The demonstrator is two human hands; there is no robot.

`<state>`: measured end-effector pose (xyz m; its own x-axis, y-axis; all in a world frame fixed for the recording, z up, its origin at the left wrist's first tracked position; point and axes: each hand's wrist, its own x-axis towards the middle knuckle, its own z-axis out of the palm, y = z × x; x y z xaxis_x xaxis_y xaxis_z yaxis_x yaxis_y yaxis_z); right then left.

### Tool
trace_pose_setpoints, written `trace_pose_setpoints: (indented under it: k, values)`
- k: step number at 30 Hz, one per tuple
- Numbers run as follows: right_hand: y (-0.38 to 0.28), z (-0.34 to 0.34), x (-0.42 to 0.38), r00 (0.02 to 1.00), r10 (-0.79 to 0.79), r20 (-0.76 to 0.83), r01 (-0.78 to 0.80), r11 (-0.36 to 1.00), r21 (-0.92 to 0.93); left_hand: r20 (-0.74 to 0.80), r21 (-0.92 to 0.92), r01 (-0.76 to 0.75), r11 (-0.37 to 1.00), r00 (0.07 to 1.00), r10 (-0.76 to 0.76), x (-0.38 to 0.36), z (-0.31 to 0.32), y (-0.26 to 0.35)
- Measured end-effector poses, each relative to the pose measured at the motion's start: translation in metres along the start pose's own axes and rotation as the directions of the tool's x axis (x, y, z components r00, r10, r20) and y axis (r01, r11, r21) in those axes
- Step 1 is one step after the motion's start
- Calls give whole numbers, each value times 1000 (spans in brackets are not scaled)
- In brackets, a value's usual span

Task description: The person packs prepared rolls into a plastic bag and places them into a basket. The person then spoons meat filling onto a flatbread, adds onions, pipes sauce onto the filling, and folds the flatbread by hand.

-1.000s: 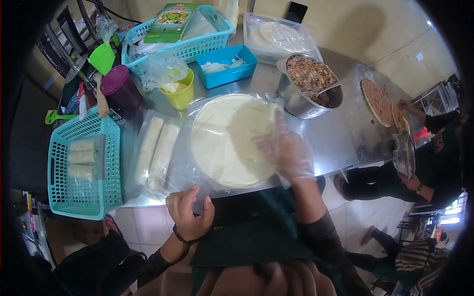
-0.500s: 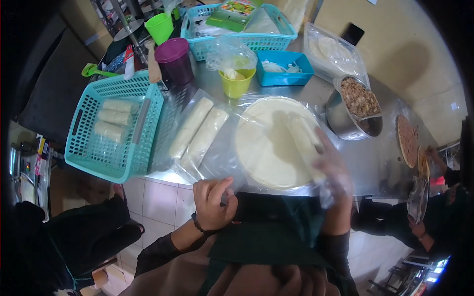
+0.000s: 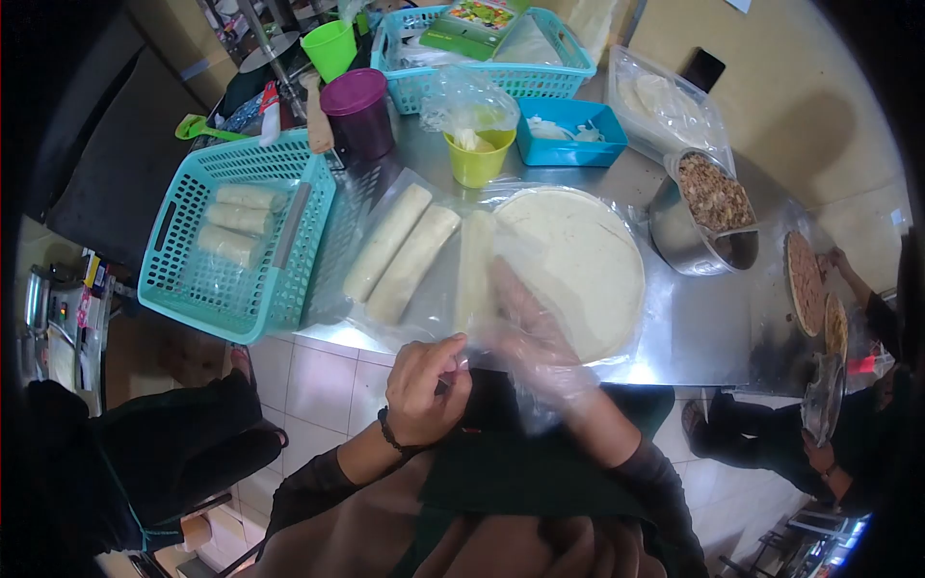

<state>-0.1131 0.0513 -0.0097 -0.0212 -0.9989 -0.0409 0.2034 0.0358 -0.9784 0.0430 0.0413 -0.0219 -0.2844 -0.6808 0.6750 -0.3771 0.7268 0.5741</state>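
Note:
My right hand, in a loose clear plastic glove and blurred, is around the lower part of a rolled flatbread. Beside this roll, two more pale rolls lie side by side on a clear plastic bag. My left hand pinches the near edge of that bag between thumb and fingers. To the right of the held roll, a round flatbread stack rests on clear plastic, partly covered by my right hand.
At left, a turquoise basket contains several wrapped rolls. Behind the work are a purple container, a yellow cup and a blue tub. A metal pot holds brown filling. A co-worker's hand reaches toward a topped flatbread.
My right hand has carried the roll leftward from the right side of the flatbread stack to beside the two rolls. My left hand keeps its pinch on the bag.

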Motion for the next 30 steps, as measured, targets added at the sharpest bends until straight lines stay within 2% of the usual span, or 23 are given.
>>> trace_pose_setpoints:
  k: [1,3,4,6,8,10,12,13,14,15,17,18,19,20,21,23,24,25,26,27,28,29,30]
  values:
    - [2,-1,0,1000,2,12,-2,1000,1,-4,-15,3,1000,1000,-3,0,-1,-1]
    - [4,-7,1,971,69,228,-49,995,-90,-18,-34,12,999,1000,-13,-1,-3,-1]
    - [5,-3,7,968,75,241,-53,994,-96,-25,-65,14,998,1000,-16,-2,-2,-1]
    - [8,10,19,995,98,-17,-99,984,-150,1,-78,-6,997,1000,6,-2,1,-1]
    - [18,14,26,1000,25,-6,-26,976,-215,30,-99,-51,994,998,54,-2,3,-2]
    - [17,11,28,998,-53,19,56,959,-279,104,-99,-13,995,994,23,-6,3,-3]
    - [7,2,23,993,28,116,-20,997,-70,76,-97,-86,992,993,93,-8,0,-7]
    - [-2,-6,17,991,33,126,-24,997,-73,44,-95,-153,984,986,158,-11,-2,-9]
    - [-12,-18,9,977,161,139,-133,973,-188,38,-85,-139,987,989,142,-19,-5,-13]
    - [-18,-30,1,948,288,139,-236,924,-301,90,-108,-100,989,990,110,-31,-12,-18]
    - [-20,-56,-6,983,110,149,19,741,-671,146,-119,-54,991,987,71,-52,-22,-23]
    - [-23,-59,-6,981,112,156,21,744,-667,280,-240,293,925,934,-223,-61,-27,-24]
    - [-31,-59,-3,996,-68,56,84,542,-836,438,-304,607,734,773,-458,-66,-28,-24]
    - [-36,-59,0,964,-265,1,82,295,-952,467,-496,721,484,691,-552,-68,-18,-20]
    - [-32,-60,10,964,-265,2,83,295,-952,466,-497,720,484,692,-551,-67,-14,-18]
    - [-15,-62,41,837,-496,230,325,113,-939,636,-604,795,58,525,-565,-47,-13,-13]
    - [-13,-63,49,830,-507,233,330,110,-937,666,-603,798,-8,498,-556,-39,-10,-12]
    - [-13,-64,57,882,-407,236,336,194,-922,658,-609,793,4,508,-556,-33,-7,-10]
    - [-13,-63,64,921,-300,249,333,275,-902,682,-557,830,-21,443,-581,-28,-5,-7]
    - [-13,-64,72,915,-309,260,347,270,-898,701,-503,863,-48,375,-606,-23,-5,-7]
    - [-14,-65,79,941,-233,244,293,203,-934,690,-513,857,-38,386,-612,-17,-10,-8]
    - [-18,-65,86,960,-161,227,249,130,-960,663,-540,838,81,483,-572,-10,-19,-9]
    - [-25,-64,93,951,-171,258,281,131,-951,627,-562,802,202,572,-528,-1,-30,-11]
